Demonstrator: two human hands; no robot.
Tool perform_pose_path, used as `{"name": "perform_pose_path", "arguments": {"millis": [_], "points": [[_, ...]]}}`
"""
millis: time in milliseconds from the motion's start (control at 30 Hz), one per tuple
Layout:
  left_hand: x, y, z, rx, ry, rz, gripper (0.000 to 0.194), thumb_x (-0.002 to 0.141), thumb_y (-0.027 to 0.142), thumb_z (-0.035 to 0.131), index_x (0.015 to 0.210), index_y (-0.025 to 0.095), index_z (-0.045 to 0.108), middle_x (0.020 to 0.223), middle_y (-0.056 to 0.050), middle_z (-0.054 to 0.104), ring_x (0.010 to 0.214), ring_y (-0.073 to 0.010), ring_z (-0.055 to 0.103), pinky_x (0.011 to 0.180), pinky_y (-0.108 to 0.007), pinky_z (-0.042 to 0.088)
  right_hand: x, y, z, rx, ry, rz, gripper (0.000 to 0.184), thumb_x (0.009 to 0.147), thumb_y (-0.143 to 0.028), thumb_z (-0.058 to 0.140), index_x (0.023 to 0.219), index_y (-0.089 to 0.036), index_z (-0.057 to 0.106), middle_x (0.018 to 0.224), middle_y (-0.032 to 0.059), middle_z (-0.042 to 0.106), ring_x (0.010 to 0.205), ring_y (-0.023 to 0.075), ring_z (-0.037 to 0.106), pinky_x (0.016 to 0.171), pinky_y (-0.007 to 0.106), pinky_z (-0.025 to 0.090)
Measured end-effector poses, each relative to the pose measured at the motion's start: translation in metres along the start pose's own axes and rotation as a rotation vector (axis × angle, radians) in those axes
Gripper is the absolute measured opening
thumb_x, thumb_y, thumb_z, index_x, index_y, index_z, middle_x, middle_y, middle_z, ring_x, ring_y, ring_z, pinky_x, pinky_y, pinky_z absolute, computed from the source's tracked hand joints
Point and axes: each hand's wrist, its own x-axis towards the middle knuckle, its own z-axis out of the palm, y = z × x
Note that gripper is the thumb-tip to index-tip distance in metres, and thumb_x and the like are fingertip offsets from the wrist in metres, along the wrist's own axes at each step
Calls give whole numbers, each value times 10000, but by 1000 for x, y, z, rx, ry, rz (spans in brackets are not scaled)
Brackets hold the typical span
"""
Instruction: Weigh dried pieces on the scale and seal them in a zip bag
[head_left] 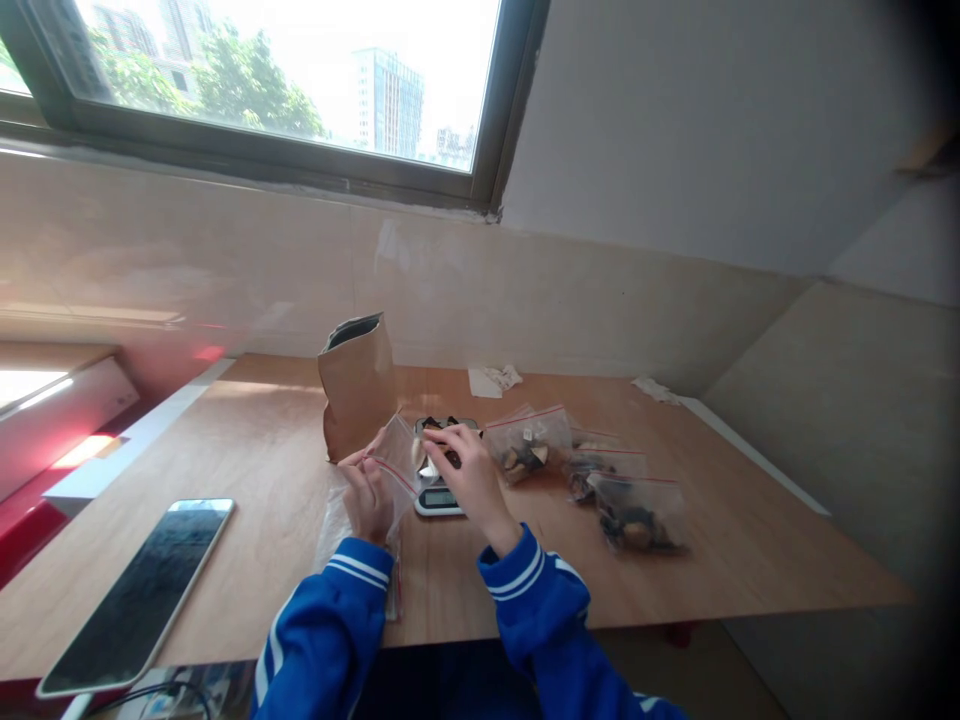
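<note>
sleeves [330, 630]: blue, white stripes | paper bag [358, 388]: brown | phone [142, 590]: black screen

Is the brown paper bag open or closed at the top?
Open. The brown paper bag stands upright on the table and its top gapes, showing a dark inside. What is in it cannot be seen.

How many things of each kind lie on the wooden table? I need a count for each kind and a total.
Filled zip bags: 3
Empty zip bag in left hand: 1
Brown paper bag: 1
Scale under right hand: 1
Phone: 1
Paper scraps: 2
Total: 9
</note>
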Motion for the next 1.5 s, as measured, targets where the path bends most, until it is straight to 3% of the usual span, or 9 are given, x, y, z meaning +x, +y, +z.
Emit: {"name": "perform_pose_path", "arguments": {"millis": [100,267,333,467,567,767,933,1267,1500], "points": [[1,-2,0,-56,-21,0,314,938,429,333,1032,160,466,907,-130,662,710,-215,651,593,-346,469,-2,7,10,6,1,0,295,953,-328,427,1121,-224,646,1040,73,608,1025,195,567,931,339,440],[1,-1,0,2,26,-1,298,930,425,343,1018,178,484,840,-97,653,670,-194,627,585,-324,452,-8,49,10,-106,51,57,343,957,-319,366,1168,-200,610,1202,116,545,1168,213,508,1022,382,400],[0,0,0,-13,40,-7,288,929,421,344,1020,184,481,877,-103,656,699,-192,633,597,-317,454,-7,63,11,-225,-8,83,394,924,-395,440,1244,-201,564,1324,137,475,1261,255,440,1054,435,365],[1,-1,0,-50,57,-30,280,928,425,349,1026,195,475,862,-84,653,716,-191,635,611,-314,455,-3,76,19,-430,-190,153,681,844,-545,531,1420,-211,385,1479,160,326,1398,354,237,1087,537,271],[2,-1,-1,-47,48,-39,277,929,424,347,1025,199,477,845,-78,652,709,-193,633,606,-311,450,-3,79,27,-521,-259,163,736,830,-562,543,1455,-242,325,1510,154,288,1410,387,183,1080,561,249],[3,3,-3,8,45,-11,298,933,411,333,1039,181,489,917,-114,661,737,-205,634,641,-331,464,-11,82,31,-569,-226,121,538,875,-458,520,1359,-226,483,1389,143,456,1337,352,302,1040,502,317],[3,7,-4,-6,30,-20,317,940,407,328,1044,159,495,903,-129,654,728,-222,638,635,-357,477,-14,86,32,-514,-125,29,413,878,-381,523,1226,-165,583,1168,138,587,1146,300,454,966,444,387],[4,8,-5,-6,21,-22,298,938,392,332,1043,167,497,904,-117,641,761,-225,640,665,-365,482,-2,99,29,-506,-132,-27,379,878,-344,530,1197,-151,594,1008,136,599,1009,283,499,879,435,437],[4,10,-6,20,17,-13,299,936,388,330,1040,162,495,917,-130,648,743,-225,640,640,-353,467,6,92,25,-335,-14,13,422,913,-354,475,1268,-139,552,1017,119,568,992,256,485,910,417,430]]}}
